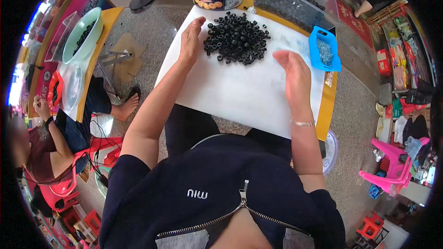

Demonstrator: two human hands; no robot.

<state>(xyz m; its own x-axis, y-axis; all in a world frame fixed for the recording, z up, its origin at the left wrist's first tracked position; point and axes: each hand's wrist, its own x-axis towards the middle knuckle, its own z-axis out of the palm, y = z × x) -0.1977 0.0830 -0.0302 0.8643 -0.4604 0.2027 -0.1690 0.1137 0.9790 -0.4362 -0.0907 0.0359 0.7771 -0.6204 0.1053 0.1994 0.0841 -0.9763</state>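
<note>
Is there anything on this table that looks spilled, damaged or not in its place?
Nothing plainly stands out. The black parts lie loose but heaped between the left hand and right hand, and the greyish pieces lie inside the blue tray.

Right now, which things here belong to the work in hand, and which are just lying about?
Seems in use:
left hand; right hand
pile of small black parts between them
white sheet beneath
likely the blue tray, round tin and clear bin

Apparently lying about:
pink stool
red stool
black stand base
</note>
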